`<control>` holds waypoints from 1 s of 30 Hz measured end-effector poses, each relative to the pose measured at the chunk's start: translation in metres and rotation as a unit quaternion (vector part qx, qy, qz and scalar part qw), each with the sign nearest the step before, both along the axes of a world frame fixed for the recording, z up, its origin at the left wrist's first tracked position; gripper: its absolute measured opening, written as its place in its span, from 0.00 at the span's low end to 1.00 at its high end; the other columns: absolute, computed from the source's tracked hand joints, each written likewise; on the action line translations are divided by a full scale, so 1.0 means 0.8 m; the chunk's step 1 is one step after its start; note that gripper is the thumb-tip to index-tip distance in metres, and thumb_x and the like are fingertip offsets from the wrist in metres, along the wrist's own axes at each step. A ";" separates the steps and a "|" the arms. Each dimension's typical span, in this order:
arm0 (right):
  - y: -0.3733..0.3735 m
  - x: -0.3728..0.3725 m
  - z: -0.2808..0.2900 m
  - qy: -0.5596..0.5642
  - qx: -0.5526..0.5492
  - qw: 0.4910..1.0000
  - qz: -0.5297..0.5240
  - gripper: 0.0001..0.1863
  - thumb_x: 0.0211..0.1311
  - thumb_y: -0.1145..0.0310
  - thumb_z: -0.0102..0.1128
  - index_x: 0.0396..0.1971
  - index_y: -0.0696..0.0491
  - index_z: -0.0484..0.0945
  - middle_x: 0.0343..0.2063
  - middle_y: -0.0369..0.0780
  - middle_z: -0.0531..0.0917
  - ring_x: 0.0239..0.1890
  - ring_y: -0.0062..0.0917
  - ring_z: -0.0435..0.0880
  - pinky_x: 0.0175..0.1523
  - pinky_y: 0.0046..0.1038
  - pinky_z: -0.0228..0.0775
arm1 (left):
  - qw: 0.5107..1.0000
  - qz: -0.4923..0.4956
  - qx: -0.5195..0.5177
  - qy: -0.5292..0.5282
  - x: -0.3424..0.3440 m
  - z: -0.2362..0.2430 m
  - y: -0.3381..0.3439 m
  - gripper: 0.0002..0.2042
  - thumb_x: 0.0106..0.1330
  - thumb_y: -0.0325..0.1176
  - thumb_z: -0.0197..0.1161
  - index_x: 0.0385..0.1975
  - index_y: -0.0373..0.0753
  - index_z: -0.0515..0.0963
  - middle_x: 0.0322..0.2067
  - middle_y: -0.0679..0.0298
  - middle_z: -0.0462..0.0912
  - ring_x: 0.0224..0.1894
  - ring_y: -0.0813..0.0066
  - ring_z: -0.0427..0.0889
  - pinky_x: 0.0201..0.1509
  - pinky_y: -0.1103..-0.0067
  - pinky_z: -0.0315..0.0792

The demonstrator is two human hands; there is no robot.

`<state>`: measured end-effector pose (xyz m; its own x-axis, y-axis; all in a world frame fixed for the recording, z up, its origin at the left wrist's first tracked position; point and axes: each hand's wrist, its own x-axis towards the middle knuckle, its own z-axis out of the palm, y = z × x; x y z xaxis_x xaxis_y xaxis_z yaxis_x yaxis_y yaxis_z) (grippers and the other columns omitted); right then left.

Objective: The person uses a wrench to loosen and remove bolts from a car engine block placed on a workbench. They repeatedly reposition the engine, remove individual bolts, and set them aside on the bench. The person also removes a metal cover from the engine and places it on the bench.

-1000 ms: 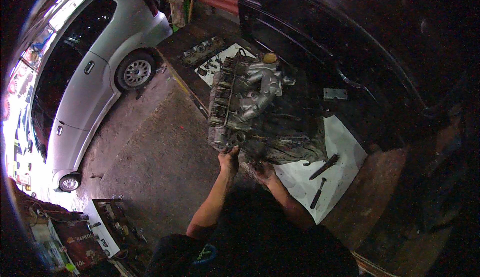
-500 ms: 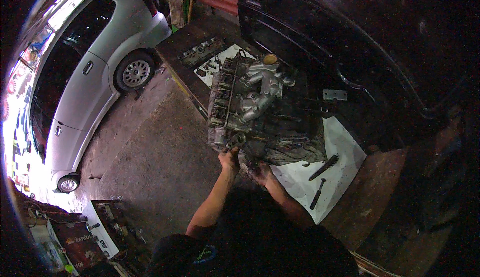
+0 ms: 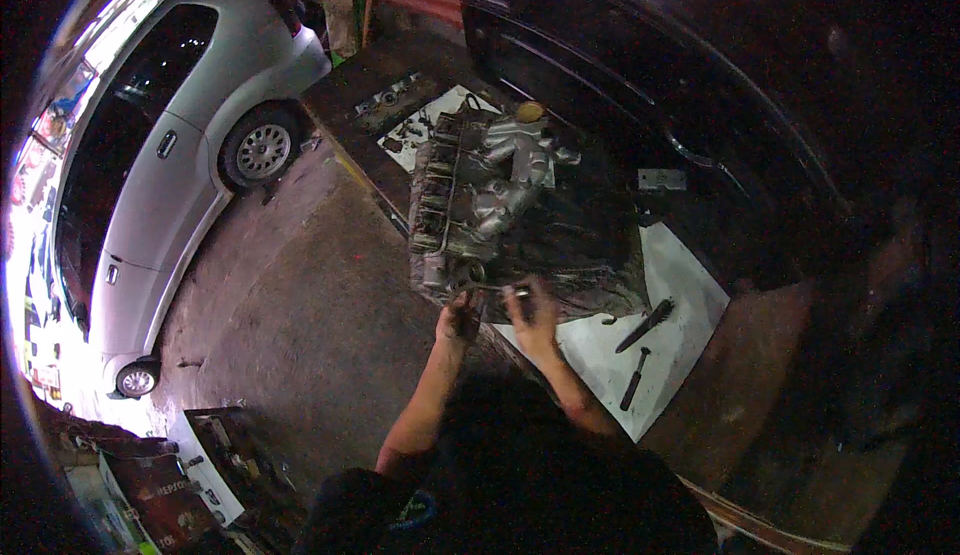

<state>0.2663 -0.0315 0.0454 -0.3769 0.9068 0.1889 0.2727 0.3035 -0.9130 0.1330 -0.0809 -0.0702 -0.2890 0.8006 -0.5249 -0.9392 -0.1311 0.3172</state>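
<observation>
A grimy engine cylinder head [image 3: 432, 195] with a silver intake manifold [image 3: 512, 180] lies on a dark, crumpled cloth or sheet [image 3: 590, 280] on the workbench. At its near end, my left hand [image 3: 458, 317] is closed on a round metal part [image 3: 469, 274] with a dark opening. Whether that part is loose or attached, I cannot tell. My right hand [image 3: 535, 315], just to the right, is raised with curled fingers and smeared by motion. Something small and shiny shows at its fingers, and a thin pale bar [image 3: 490, 288] spans toward the left hand.
Right of my hands, a dark brush [image 3: 645, 325] and a dark-handled tool [image 3: 634, 380] lie on a white sheet [image 3: 690, 285]. A holed metal plate [image 3: 662, 180] sits farther back. Beyond the bench's left edge is a silver car [image 3: 170, 155]; a dark vehicle body panel [image 3: 720, 85] rises behind.
My right hand has risen from low beside the left hand to the bench edge, with the shiny thing now showing. My left hand stays by the round part. The whole view has shifted slightly.
</observation>
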 end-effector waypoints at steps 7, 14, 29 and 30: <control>-0.030 -0.014 -0.027 -0.004 -0.017 0.999 0.038 0.07 0.60 0.70 0.50 0.35 0.58 0.69 0.26 0.37 0.78 0.25 0.24 0.78 0.32 0.25 0.70 | 0.998 -0.012 0.043 -0.037 -0.003 -0.002 -0.009 0.11 0.53 0.26 0.61 0.36 0.37 0.70 0.34 0.63 0.74 0.39 0.69 0.74 0.44 0.78 0.71; -0.014 0.049 -0.132 0.385 -0.292 0.864 -0.144 0.13 0.58 0.66 0.52 0.40 0.57 0.68 0.34 0.41 0.74 0.34 0.28 0.75 0.43 0.31 0.70 | 0.996 0.078 0.014 0.046 0.009 -0.032 0.007 0.14 0.57 0.24 0.58 0.42 0.33 0.67 0.39 0.60 0.74 0.42 0.67 0.74 0.49 0.75 0.70; 0.005 0.031 -0.301 0.544 -0.686 0.481 0.049 0.18 0.58 0.70 0.44 0.47 0.61 0.67 0.44 0.48 0.73 0.44 0.37 0.74 0.51 0.35 0.70 | 0.963 0.104 -0.129 0.211 0.018 0.032 0.011 0.10 0.53 0.20 0.60 0.35 0.28 0.72 0.34 0.57 0.77 0.37 0.70 0.75 0.45 0.79 0.69; 0.005 0.026 -0.301 0.549 -0.689 0.470 0.057 0.18 0.58 0.70 0.44 0.47 0.61 0.66 0.45 0.49 0.73 0.45 0.38 0.74 0.51 0.35 0.69 | 0.965 0.109 -0.124 0.206 0.018 0.027 0.011 0.10 0.53 0.19 0.60 0.36 0.28 0.72 0.34 0.57 0.77 0.36 0.70 0.76 0.44 0.79 0.69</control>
<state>0.2875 -0.0272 -0.1952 -0.7989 0.4396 -0.4105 -0.5391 -0.8260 0.1645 0.1471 -0.0723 -0.0489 -0.6612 0.5619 -0.4970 -0.6858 -0.1841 0.7042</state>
